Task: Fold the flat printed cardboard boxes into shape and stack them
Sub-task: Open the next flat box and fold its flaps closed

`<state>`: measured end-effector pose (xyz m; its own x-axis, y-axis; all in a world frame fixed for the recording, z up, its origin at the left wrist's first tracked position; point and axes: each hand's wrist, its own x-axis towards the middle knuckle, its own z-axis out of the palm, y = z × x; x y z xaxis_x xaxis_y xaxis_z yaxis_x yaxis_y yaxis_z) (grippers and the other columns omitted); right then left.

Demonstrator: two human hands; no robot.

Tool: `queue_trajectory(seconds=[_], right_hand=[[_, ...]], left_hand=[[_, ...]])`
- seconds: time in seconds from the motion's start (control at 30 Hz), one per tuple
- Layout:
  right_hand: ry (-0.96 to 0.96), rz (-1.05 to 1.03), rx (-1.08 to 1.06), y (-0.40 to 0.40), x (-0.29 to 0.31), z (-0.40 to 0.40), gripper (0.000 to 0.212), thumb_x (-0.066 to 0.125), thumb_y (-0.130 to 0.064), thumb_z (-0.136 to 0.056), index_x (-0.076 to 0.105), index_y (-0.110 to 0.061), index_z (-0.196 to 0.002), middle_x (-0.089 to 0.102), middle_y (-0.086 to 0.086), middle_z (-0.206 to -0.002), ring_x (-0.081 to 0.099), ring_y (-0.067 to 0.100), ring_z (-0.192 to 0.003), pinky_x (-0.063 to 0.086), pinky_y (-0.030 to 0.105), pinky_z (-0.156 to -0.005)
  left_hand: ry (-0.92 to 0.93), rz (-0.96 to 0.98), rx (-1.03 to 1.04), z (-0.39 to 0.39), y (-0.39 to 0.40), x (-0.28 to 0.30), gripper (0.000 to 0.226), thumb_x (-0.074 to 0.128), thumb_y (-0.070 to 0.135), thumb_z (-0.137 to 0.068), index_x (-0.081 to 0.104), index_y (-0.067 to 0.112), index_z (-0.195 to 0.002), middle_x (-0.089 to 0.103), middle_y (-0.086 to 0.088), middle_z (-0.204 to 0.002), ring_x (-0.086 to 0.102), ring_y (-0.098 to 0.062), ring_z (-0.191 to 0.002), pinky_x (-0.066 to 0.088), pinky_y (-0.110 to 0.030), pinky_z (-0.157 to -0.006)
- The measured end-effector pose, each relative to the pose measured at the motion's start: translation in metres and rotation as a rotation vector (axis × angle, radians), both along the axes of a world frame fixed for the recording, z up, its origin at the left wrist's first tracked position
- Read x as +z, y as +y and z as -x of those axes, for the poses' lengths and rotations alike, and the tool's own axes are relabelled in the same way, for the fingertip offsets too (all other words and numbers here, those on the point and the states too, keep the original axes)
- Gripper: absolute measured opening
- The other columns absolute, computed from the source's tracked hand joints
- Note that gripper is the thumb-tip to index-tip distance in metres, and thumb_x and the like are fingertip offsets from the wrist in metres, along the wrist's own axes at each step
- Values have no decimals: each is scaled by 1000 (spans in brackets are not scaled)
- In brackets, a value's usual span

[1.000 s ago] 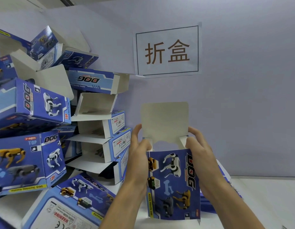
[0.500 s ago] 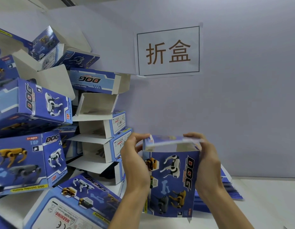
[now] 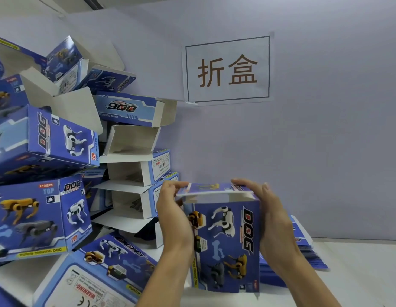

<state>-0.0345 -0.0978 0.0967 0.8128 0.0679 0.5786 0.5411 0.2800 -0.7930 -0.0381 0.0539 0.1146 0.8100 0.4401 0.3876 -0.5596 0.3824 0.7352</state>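
Blue box [image 3: 226, 240] between two hands [image 3: 175, 220] [image 3: 274, 224]

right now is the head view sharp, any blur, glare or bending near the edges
Head view: even, soft light, no glare; the box print and wall sign read fairly sharp; both hands, left and right, slightly soft; wide-angle bending tilts the stacked boxes at left.

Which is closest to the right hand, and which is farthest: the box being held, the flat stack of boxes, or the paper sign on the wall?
From the right hand:
1. Box being held: gripped by its fingers, just left of it.
2. Flat stack of boxes: on the table, just behind the hand.
3. Paper sign: high up on the wall.
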Motion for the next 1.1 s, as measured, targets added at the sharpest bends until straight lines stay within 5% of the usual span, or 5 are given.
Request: queue_trajectory(seconds=[0.17, 0.3, 0.47, 0.87, 1.1], right_hand=[[-85, 224, 50, -8, -1, 3, 75, 64, -25, -80, 38, -59, -141, 64, -8, -131, 70, 15, -107, 59, 28, -82], [-217, 187, -221, -16, -3, -1, 73, 76, -31, -85, 38, -44, -145, 58, -47, -114, 56, -26, -99, 45, -2, -71], [-27, -163, -312, -40, 2, -9, 58, 69, -40, -82, 55, -23, -135, 69, 10, -123, 69, 28, -108, 60, 42, -81], [534, 41, 100, -69, 17, -11, 35, 56, -21, -89, 81, -4, -72, 75, 19, -75, 72, 30, -57, 56, 32, -43], [504, 115, 351, -52, 16, 0, 53, 96, -45, -51, 82, -6, -83, 77, 17, -86, 76, 26, -71, 58, 31, -51]], left_hand=[[-4, 29, -20, -1, 1, 1, 40, 38, 36, -105, 72, 45, -87, 76, 15, -93, 69, -21, -93, 55, -38, -73], [2, -50, -116, 3, 1, 4, 30, 39, 32, -104, 66, 36, -116, 70, -1, -119, 62, -24, -117, 49, -46, -99], [72, -199, -98, 1, 7, 3, 26, 46, 19, -103, 66, 33, -110, 64, 0, -124, 59, -16, -117, 52, -42, -97], [272, -337, -277, -8, 28, -7, 27, 57, 48, -94, 66, 29, -110, 74, 1, -96, 69, -18, -71, 52, -32, -60], [396, -385, -247, 2, 34, -6, 9, 50, 6, -96, 51, 9, -87, 49, -7, -55, 50, -16, -37, 39, -18, -39]])
